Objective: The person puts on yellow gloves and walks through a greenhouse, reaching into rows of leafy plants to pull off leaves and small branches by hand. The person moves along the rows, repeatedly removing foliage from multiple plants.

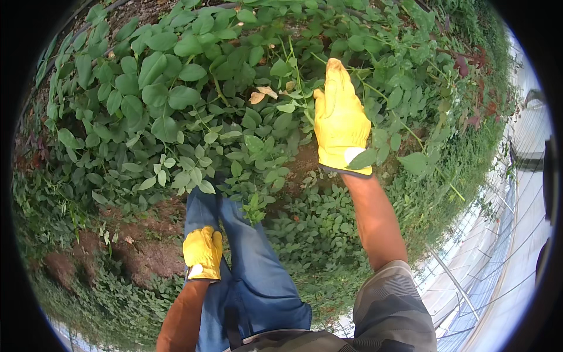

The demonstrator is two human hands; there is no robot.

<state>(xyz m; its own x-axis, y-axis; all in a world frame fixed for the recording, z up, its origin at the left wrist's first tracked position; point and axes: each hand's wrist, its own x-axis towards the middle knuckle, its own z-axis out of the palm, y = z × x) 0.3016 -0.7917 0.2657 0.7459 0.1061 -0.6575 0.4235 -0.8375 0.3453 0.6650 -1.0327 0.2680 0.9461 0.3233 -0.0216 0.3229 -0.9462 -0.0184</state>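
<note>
My right hand (pixel 343 114), in a yellow work glove with a dark cuff edge, reaches out over leafy, rose-like shrubs (pixel 171 79). Its fingers are stretched forward and close together. A thin green stem (pixel 374 90) passes by the fingertips; whether they grip it is hidden by the back of the glove. One leaf (pixel 363 159) overlaps the cuff. My left hand (pixel 203 253), gloved the same way, is low in front of my thigh in blue jeans (pixel 259 273). Its fingers are curled in, and nothing shows sticking out of them.
Foliage presses against my legs. Dry tan leaves (pixel 263 94) lie among the stems. Brown soil (pixel 145 255) shows at the left. A long stem (pixel 440 171) slants out at the right, near reddish leaves (pixel 477 110). Pale sheeting (pixel 488 264) with metal poles stands farther right.
</note>
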